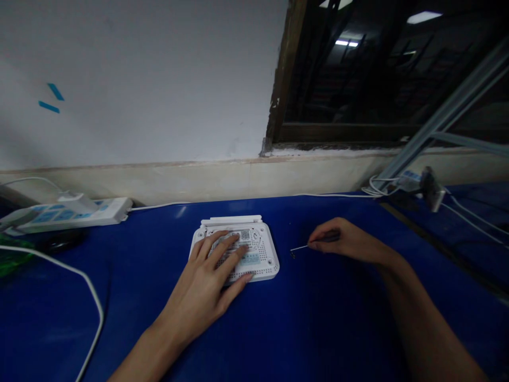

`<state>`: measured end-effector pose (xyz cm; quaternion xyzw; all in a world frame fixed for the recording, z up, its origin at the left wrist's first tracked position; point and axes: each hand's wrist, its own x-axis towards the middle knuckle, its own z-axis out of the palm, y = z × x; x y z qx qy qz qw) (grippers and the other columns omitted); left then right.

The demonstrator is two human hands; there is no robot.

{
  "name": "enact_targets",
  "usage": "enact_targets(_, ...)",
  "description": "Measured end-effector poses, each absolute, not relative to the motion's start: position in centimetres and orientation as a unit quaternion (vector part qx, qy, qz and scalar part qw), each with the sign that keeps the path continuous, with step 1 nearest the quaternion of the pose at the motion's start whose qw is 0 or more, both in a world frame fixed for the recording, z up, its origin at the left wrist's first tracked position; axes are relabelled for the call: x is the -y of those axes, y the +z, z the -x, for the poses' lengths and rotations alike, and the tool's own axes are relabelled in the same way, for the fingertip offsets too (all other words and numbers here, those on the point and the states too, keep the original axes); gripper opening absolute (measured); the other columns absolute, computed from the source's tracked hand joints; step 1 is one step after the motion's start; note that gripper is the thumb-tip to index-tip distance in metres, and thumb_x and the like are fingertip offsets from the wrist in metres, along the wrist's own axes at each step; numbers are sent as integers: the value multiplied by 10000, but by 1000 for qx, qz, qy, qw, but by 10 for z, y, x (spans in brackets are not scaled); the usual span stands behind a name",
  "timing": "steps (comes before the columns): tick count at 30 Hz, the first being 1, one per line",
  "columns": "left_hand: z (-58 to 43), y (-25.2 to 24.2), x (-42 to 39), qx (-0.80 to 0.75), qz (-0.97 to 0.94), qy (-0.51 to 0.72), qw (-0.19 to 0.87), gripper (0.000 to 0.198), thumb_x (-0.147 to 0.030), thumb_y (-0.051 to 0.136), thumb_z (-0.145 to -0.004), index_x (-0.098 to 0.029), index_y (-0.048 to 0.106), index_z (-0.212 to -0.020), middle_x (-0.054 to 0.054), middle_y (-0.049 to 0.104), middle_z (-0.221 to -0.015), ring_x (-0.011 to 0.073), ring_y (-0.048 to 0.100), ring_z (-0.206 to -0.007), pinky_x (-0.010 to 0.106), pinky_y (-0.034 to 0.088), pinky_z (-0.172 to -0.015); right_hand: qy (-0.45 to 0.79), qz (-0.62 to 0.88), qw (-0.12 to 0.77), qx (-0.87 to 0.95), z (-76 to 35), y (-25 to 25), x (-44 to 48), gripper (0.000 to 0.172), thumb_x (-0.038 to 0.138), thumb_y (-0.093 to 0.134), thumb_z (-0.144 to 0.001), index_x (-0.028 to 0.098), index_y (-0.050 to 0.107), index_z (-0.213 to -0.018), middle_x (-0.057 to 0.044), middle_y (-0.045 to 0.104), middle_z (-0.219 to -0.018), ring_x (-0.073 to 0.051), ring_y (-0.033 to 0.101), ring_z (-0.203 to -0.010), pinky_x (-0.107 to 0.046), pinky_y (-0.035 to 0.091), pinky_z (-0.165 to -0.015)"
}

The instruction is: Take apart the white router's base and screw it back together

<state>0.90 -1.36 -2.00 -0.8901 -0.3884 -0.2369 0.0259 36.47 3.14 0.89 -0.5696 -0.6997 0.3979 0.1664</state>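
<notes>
A white router lies upside down on the blue table, its vented underside and label facing up. My left hand rests flat on it with fingers stretched out over the vents. To the right, my right hand is closed around a small screwdriver. Its thin metal shaft points left, and its tip touches the table near a tiny dark speck, apart from the router.
A white power strip with a plugged adapter sits at the far left by the wall. A white cable curves across the left of the table. More cables and a connector lie at the back right near a metal frame.
</notes>
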Motion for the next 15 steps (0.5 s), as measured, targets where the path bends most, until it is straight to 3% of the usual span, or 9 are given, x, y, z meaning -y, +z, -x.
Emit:
enact_targets(10, -9, -21, 14, 388, 889, -245, 19, 402, -382, 570, -1017, -224, 588, -1386, 93, 567, -1444, 335, 427, -1378, 581, 442, -1118, 384, 567, 222, 694, -360, 14, -28, 293, 500, 773, -790, 223, 811, -881, -30, 786, -826, -197, 696, -755, -301, 515, -696)
enact_targets(15, -9, -19, 14, 388, 888, -245, 14, 398, -377, 573, -1015, -218, 594, -1380, 100, 576, -1432, 334, 436, -1370, 579, 445, -1118, 383, 569, 196, 701, -360, 12, -28, 289, 495, 757, -803, 218, 810, -868, -28, 776, -795, -206, 700, -746, -311, 522, -689)
